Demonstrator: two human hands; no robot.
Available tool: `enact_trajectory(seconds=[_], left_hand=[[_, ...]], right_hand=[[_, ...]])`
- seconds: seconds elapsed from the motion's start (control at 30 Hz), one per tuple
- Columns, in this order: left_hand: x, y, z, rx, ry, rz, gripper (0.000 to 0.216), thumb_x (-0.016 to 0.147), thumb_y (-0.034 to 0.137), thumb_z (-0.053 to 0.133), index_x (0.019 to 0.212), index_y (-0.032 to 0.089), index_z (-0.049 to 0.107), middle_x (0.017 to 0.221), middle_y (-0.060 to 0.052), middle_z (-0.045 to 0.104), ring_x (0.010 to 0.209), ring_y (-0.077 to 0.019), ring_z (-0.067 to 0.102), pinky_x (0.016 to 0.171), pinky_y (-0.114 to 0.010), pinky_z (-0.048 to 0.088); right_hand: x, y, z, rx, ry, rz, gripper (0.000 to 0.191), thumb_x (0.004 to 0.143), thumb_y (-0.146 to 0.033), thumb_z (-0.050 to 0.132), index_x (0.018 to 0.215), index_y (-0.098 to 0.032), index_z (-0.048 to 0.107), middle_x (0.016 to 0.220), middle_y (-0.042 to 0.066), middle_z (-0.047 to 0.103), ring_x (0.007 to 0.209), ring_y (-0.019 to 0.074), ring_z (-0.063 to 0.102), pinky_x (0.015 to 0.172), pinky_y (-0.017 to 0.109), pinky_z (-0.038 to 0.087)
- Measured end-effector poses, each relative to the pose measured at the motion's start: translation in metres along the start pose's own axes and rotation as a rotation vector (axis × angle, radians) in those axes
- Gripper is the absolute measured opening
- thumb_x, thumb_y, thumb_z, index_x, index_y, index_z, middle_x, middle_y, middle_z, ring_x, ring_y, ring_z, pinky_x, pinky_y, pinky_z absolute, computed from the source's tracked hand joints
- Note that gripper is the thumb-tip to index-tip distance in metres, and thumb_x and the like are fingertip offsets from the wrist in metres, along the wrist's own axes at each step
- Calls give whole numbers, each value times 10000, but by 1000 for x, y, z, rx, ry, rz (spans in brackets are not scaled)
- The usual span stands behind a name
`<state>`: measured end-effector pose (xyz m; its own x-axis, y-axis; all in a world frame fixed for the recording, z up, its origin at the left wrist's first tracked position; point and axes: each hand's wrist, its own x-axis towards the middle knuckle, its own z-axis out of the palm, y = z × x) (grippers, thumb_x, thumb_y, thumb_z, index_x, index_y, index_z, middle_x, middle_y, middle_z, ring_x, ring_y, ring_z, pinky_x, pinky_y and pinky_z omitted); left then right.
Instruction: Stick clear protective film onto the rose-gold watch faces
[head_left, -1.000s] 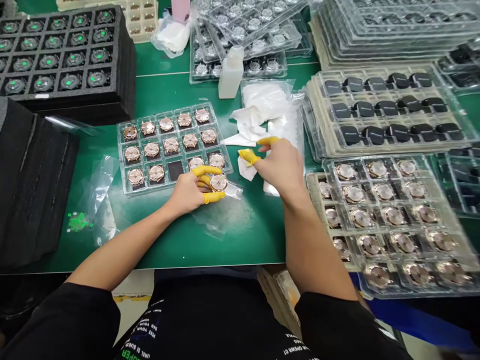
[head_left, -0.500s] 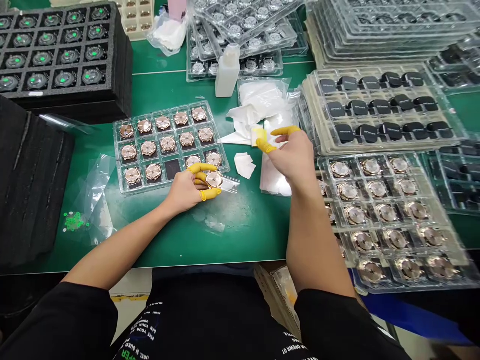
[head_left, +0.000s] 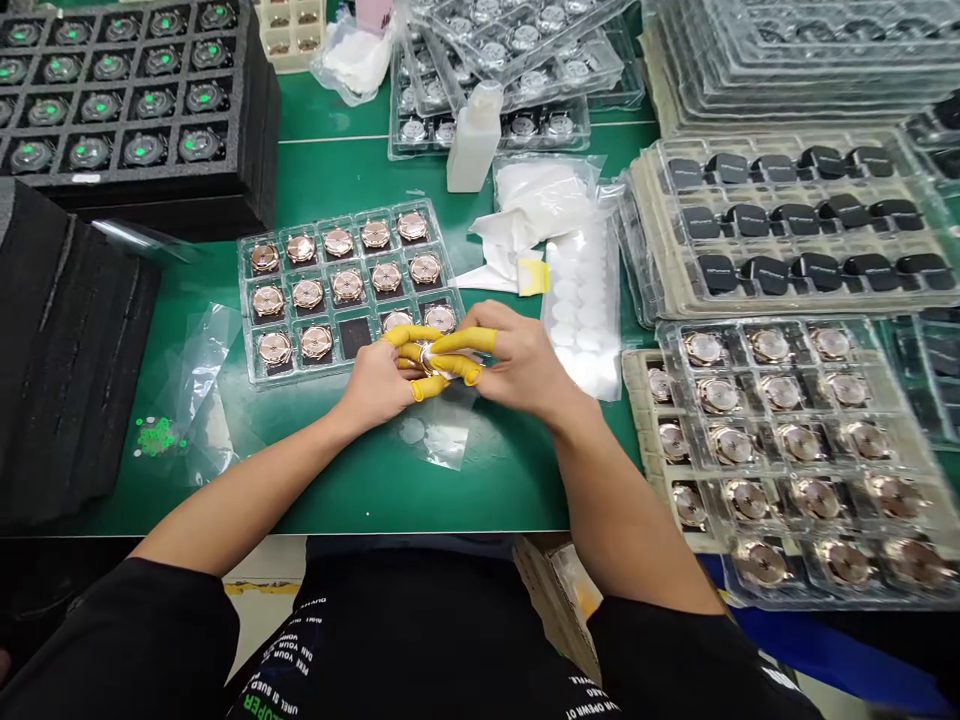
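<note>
My left hand (head_left: 382, 378), with yellow finger cots, pinches a rose-gold watch case (head_left: 429, 358) just in front of a clear tray (head_left: 255, 310) of similar cases. My right hand (head_left: 517, 365), also in yellow cots, has its thumb and fingers closed on the same case from the right. Both hands meet over a small clear plastic bag (head_left: 439, 440) lying on the green mat. One cell in the tray's front row is empty.
White wipes (head_left: 517, 225) and a sheet of round white pads (head_left: 581, 300) lie behind my right hand. A white bottle (head_left: 472, 140) stands further back. Stacked trays of watch cases (head_left: 787, 450) fill the right; black foam trays (head_left: 127, 110) sit at left.
My right hand has left the white wipes and pad sheet and come back left to grip the watch case held by my left hand. The small wipe on the mat is gone from view.
</note>
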<state>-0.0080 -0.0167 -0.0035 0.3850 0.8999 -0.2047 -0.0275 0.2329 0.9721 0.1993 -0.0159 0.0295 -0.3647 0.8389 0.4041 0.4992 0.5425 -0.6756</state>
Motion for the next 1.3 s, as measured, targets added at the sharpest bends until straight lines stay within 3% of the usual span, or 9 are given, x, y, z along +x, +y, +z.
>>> enact_trajectory(seconds=[0.13, 0.27, 0.43, 0.57, 0.73, 0.87, 1.0, 1.13, 1.3], left_hand=[[0, 0, 0, 34, 20, 12, 624, 613, 189, 883, 1203, 168, 680, 928, -21, 769, 836, -152, 779, 818, -267, 664], [-1, 2, 2, -6, 38, -11, 672, 562, 177, 907, 1196, 160, 687, 929, -27, 776, 846, -161, 779, 814, -264, 662], [-1, 2, 3, -1, 77, -2, 633, 576, 184, 902, 1177, 153, 705, 899, -18, 769, 797, -140, 762, 779, -247, 648], [-2, 1, 3, 7, 55, -7, 657, 580, 204, 919, 1199, 152, 706, 938, -40, 782, 830, -164, 776, 812, -280, 656], [-2, 2, 3, 5, 86, 7, 642, 592, 207, 914, 1198, 146, 710, 922, -38, 782, 814, -155, 766, 790, -266, 649], [-2, 2, 3, -11, 66, -9, 657, 577, 184, 912, 1203, 144, 716, 927, -41, 786, 827, -167, 770, 794, -276, 649], [-3, 2, 3, -3, 79, 0, 637, 594, 204, 913, 1197, 147, 718, 925, -39, 788, 819, -161, 765, 782, -273, 643], [-3, 2, 4, -16, 65, -10, 668, 583, 203, 920, 1213, 146, 710, 961, -53, 799, 843, -176, 776, 816, -295, 649], [-3, 1, 4, -16, 99, -3, 662, 588, 218, 924, 1210, 142, 712, 919, -41, 796, 818, -159, 768, 794, -272, 645]], right_hand=[[-1, 3, 8, -61, 30, -45, 165, 952, -324, 668, 971, -270, 822, 857, 57, 663, 803, 201, 602, 718, 370, 493], [-1, 6, 6, -1, -44, -103, 141, 949, -320, 688, 974, -288, 823, 867, 49, 662, 787, 186, 601, 683, 349, 488], [0, 10, 6, -37, 65, -138, 141, 949, -317, 687, 971, -264, 817, 812, 48, 621, 757, 190, 572, 673, 354, 472], [0, 12, 6, 11, -16, -128, 117, 940, -350, 716, 940, -282, 811, 797, 36, 627, 742, 185, 576, 669, 349, 475], [0, 12, 9, -38, 93, -130, 140, 958, -314, 681, 947, -255, 808, 797, 40, 605, 749, 183, 568, 656, 342, 449], [-1, 15, 12, 28, 31, -228, 90, 954, -290, 715, 956, -252, 796, 811, 25, 614, 729, 159, 571, 623, 311, 436], [-1, 18, 15, -63, 133, -203, 98, 959, -276, 701, 977, -243, 793, 806, 28, 597, 742, 168, 556, 623, 319, 412], [-1, 17, 13, -48, 39, -232, 107, 968, -302, 701, 949, -250, 793, 814, 28, 615, 751, 161, 563, 624, 309, 416], [-1, 13, 14, -79, 76, -154, 119, 966, -305, 689, 950, -241, 788, 810, 34, 607, 762, 173, 562, 642, 324, 410]])
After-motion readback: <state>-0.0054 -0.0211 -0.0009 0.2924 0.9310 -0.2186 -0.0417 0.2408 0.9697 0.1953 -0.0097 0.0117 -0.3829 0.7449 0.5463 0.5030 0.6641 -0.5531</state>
